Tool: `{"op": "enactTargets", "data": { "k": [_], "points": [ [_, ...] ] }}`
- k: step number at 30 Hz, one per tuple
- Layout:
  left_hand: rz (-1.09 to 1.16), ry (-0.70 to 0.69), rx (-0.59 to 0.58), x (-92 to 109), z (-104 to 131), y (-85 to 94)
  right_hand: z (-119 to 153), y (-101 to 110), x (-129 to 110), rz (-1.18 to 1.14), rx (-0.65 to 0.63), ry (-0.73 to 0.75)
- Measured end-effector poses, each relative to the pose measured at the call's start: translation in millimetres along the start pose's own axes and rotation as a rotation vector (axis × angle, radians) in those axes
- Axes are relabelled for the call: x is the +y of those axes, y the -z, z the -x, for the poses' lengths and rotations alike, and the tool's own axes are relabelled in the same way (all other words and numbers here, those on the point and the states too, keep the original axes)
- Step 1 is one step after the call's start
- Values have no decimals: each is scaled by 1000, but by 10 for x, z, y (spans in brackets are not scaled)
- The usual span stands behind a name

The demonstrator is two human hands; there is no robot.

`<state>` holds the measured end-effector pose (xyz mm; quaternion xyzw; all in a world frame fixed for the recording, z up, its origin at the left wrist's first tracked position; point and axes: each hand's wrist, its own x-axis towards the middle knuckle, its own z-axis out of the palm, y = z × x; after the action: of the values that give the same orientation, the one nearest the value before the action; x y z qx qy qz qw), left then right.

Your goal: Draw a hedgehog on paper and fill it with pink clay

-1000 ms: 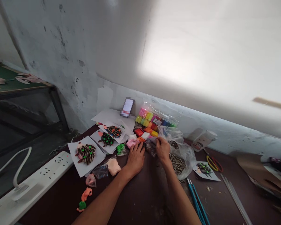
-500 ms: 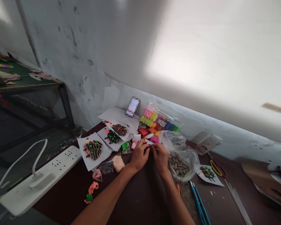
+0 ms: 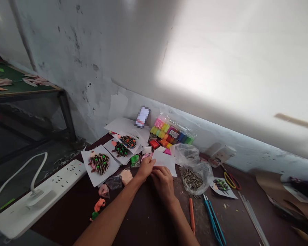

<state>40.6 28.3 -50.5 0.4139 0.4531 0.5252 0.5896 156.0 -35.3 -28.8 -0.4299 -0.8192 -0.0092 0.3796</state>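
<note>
The white sheet point(image 3: 165, 162) is small, plain on the face that shows, and tilted a little, lying just beyond the hands at the middle of the dark worktop point(image 3: 141, 218). Its near left corner is pinched between the thumb and fingers of the left hand point(image 3: 145, 168). The right hand point(image 3: 163, 180) is beside it, fingers curled in at the near edge; whether they close on the sheet I cannot tell, since the knuckles seem to hide the fingertips.

Half a second ago only a thin pale strip showed beyond the fingers; now most of the face is in view. The right hand has come nearer the body, and the orange stick point(image 3: 192, 215), mostly covered by the forearm then, now shows along its length.

The sheet's far edge is close to the pink and white clay packets point(image 3: 167, 151), and its right edge is near the clear bag of striped seeds point(image 3: 193, 178). To the left are the green clay bag point(image 3: 135, 160) and the seed-covered picture cards point(image 3: 100, 164). Bare worktop runs between the forearms; on the right, the stick and blue-handled tool point(image 3: 213, 218) bound the room.
</note>
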Motion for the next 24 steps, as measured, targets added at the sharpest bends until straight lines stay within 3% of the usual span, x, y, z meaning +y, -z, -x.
{"op": "enactTargets", "data": {
  "k": [3,8,13,16,22,24],
  "points": [
    [17,36,-24,33,-21,67,99,43,44,22,128,-102],
    [121,74,-73,192,39,137,164,194,230,8,425,-535],
    [129,75,-79,276,108,136,179,257,312,-424,299,-936],
    [115,50,-49,258,101,140,194,250,331,-606,251,-997],
    [146,-9,36,175,31,143,198,290,380,-689,397,-1061],
    [169,-46,96,162,7,161,200,362,375,-712,388,-1052]
  ]
}}
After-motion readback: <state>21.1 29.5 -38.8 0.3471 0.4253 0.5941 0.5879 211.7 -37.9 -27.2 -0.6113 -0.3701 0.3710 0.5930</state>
